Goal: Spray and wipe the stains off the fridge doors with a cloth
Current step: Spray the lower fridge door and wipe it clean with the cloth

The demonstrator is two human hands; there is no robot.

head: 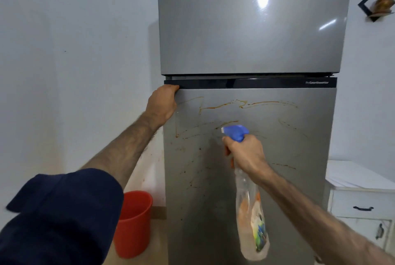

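A tall grey fridge fills the middle of the head view. Its upper door (252, 29) looks clean. Its lower door (299, 179) carries brown-orange streaks and drips (224, 105) across the top half. My left hand (163, 104) grips the top left corner of the lower door. My right hand (244, 154) holds a clear spray bottle (251, 217) by the neck, its blue nozzle (235, 132) pointing left, close to the stained door. No cloth is in view.
A red bucket (133, 222) stands on the floor left of the fridge. A white cabinet (361, 192) with drawers sits at the right. A black wall shelf (376, 6) hangs at the upper right. A bare white wall lies to the left.
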